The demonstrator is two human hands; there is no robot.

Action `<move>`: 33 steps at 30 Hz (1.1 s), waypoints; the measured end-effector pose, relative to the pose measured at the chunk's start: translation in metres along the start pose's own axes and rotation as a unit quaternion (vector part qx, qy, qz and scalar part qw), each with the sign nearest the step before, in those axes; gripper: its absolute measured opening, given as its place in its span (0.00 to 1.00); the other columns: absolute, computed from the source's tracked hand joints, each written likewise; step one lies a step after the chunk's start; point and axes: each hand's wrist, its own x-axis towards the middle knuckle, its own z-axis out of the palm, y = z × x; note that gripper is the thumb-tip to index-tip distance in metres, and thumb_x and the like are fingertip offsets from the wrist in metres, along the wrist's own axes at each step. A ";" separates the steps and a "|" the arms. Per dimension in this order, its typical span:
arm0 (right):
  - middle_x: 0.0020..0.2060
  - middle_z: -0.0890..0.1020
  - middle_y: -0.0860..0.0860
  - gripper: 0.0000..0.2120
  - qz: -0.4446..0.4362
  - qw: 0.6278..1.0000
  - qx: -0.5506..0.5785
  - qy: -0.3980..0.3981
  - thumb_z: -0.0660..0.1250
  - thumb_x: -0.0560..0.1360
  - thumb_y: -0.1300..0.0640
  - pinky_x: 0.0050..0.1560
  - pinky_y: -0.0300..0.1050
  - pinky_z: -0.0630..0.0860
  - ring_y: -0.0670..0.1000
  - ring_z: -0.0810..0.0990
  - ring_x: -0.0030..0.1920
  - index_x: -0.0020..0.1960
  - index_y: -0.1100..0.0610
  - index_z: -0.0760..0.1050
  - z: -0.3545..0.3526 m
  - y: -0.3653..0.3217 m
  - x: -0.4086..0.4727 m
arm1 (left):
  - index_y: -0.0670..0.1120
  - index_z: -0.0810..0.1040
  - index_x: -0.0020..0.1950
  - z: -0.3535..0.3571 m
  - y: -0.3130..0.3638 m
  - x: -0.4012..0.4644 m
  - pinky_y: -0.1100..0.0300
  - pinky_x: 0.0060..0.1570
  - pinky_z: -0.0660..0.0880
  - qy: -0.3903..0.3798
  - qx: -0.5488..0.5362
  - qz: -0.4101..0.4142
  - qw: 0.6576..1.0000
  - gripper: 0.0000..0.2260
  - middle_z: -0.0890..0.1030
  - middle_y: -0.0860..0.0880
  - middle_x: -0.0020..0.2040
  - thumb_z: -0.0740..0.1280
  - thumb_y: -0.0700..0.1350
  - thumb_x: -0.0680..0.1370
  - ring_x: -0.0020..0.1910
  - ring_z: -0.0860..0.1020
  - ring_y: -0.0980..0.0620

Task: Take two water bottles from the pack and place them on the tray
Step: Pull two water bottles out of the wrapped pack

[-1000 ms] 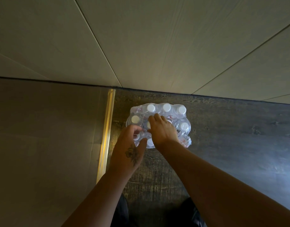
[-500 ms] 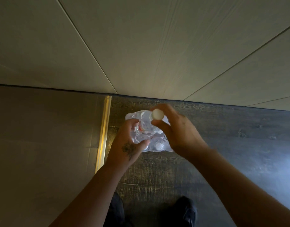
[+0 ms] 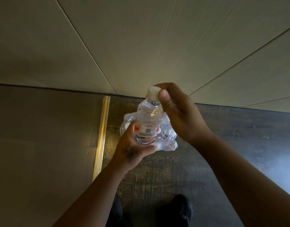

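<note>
A clear water bottle (image 3: pixel 148 118) with a white cap and a red and white label hangs in the air above the pack. My right hand (image 3: pixel 178 112) pinches its cap from the right. My left hand (image 3: pixel 134 149) wraps around its lower body from below. The pack of water bottles (image 3: pixel 167 138), wrapped in clear plastic, sits on the dark wooden floor beside the wall, mostly hidden behind the bottle and my hands. No tray is in view.
A pale panelled wall (image 3: pixel 141 46) rises right behind the pack. A gold metal strip (image 3: pixel 100 136) separates the dark floor (image 3: pixel 239 145) from a tan surface (image 3: pixel 42 145) on the left. My dark shoes (image 3: pixel 182 208) stand at the bottom.
The bottle has come up out of the pack, lifted by my right hand at the cap. My left hand has left the pack's wrap and closed around the bottle's lower body.
</note>
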 end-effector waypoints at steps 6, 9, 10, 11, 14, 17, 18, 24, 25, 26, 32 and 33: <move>0.56 0.84 0.46 0.16 0.123 0.964 -0.220 -0.089 0.65 0.81 0.42 0.54 0.50 0.84 0.45 0.84 0.52 0.65 0.49 0.75 0.038 0.086 -0.005 | 0.56 0.75 0.66 -0.021 -0.014 -0.001 0.69 0.48 0.84 0.012 -0.031 -0.020 0.999 0.34 0.88 0.64 0.53 0.84 0.45 0.63 0.53 0.87 0.63; 0.68 0.80 0.54 0.21 0.116 0.919 -0.348 -0.146 0.69 0.81 0.48 0.58 0.55 0.83 0.56 0.82 0.64 0.72 0.51 0.71 0.067 0.119 -0.009 | 0.51 0.74 0.72 -0.026 -0.018 0.006 0.59 0.58 0.83 0.019 -0.050 -0.033 0.998 0.40 0.85 0.53 0.61 0.85 0.48 0.62 0.60 0.85 0.55; 0.69 0.78 0.55 0.22 0.114 0.906 -0.377 -0.154 0.69 0.81 0.49 0.58 0.57 0.83 0.58 0.81 0.66 0.72 0.52 0.71 0.076 0.128 -0.011 | 0.52 0.75 0.71 -0.028 -0.020 0.008 0.59 0.58 0.84 0.026 -0.052 -0.035 0.998 0.38 0.85 0.52 0.62 0.85 0.45 0.63 0.61 0.85 0.54; 0.69 0.77 0.56 0.23 0.113 0.893 -0.405 -0.157 0.70 0.81 0.49 0.58 0.57 0.82 0.59 0.80 0.67 0.73 0.53 0.70 0.084 0.135 -0.012 | 0.54 0.75 0.69 -0.029 -0.022 0.010 0.61 0.56 0.84 0.031 -0.053 -0.036 0.997 0.37 0.85 0.53 0.61 0.84 0.44 0.63 0.60 0.85 0.54; 0.67 0.79 0.59 0.24 0.152 0.867 -0.453 -0.140 0.71 0.81 0.49 0.58 0.56 0.82 0.60 0.82 0.65 0.73 0.55 0.70 0.100 0.155 -0.012 | 0.59 0.75 0.66 -0.027 -0.023 0.010 0.67 0.48 0.84 0.041 -0.062 -0.039 0.996 0.36 0.86 0.54 0.60 0.83 0.47 0.61 0.60 0.85 0.56; 0.63 0.82 0.59 0.19 0.160 0.871 -0.445 -0.131 0.70 0.83 0.53 0.58 0.55 0.83 0.59 0.85 0.61 0.71 0.57 0.71 0.110 0.167 -0.006 | 0.53 0.74 0.71 -0.023 -0.025 0.005 0.66 0.51 0.85 0.043 -0.081 -0.044 0.995 0.42 0.86 0.50 0.63 0.84 0.51 0.58 0.62 0.85 0.50; 0.62 0.83 0.59 0.18 0.152 0.875 -0.441 -0.130 0.69 0.83 0.54 0.57 0.54 0.83 0.59 0.85 0.60 0.70 0.57 0.71 0.111 0.169 -0.004 | 0.51 0.74 0.72 -0.022 -0.026 0.004 0.63 0.55 0.84 0.042 -0.084 -0.045 0.995 0.42 0.85 0.47 0.64 0.84 0.50 0.59 0.64 0.85 0.46; 0.56 0.80 0.60 0.14 0.130 0.889 -0.428 -0.095 0.65 0.83 0.56 0.47 0.56 0.85 0.63 0.87 0.50 0.66 0.60 0.71 0.081 0.138 -0.011 | 0.47 0.74 0.74 -0.023 -0.022 -0.003 0.52 0.64 0.83 0.020 -0.061 -0.038 0.997 0.47 0.84 0.47 0.65 0.79 0.58 0.55 0.64 0.84 0.48; 0.55 0.80 0.59 0.14 0.120 0.895 -0.423 -0.075 0.64 0.83 0.55 0.43 0.55 0.84 0.63 0.87 0.46 0.65 0.60 0.71 0.072 0.124 -0.015 | 0.48 0.74 0.74 -0.023 -0.020 -0.004 0.53 0.63 0.83 0.022 -0.059 -0.039 0.997 0.47 0.85 0.48 0.65 0.79 0.58 0.55 0.64 0.84 0.48; 0.55 0.79 0.59 0.13 0.111 0.904 -0.408 -0.053 0.62 0.84 0.52 0.39 0.53 0.83 0.62 0.87 0.43 0.64 0.59 0.70 0.063 0.109 -0.019 | 0.48 0.74 0.73 -0.023 -0.017 -0.005 0.53 0.62 0.83 0.026 -0.059 -0.040 0.997 0.46 0.85 0.49 0.64 0.79 0.57 0.56 0.63 0.84 0.49; 0.47 0.76 0.52 0.15 -0.001 0.933 -0.350 0.088 0.58 0.86 0.45 0.33 0.43 0.64 0.55 0.73 0.34 0.57 0.58 0.71 -0.004 0.020 -0.026 | 0.52 0.75 0.72 -0.019 0.002 -0.010 0.53 0.58 0.83 0.044 -0.061 -0.044 0.996 0.38 0.87 0.51 0.60 0.84 0.40 0.64 0.59 0.86 0.53; 0.47 0.77 0.54 0.15 -0.018 0.935 -0.341 0.101 0.59 0.86 0.46 0.35 0.45 0.66 0.56 0.73 0.34 0.56 0.59 0.72 -0.013 0.010 -0.024 | 0.52 0.75 0.71 -0.018 0.006 -0.010 0.53 0.58 0.83 0.045 -0.061 -0.038 0.996 0.37 0.87 0.51 0.60 0.84 0.37 0.66 0.59 0.86 0.53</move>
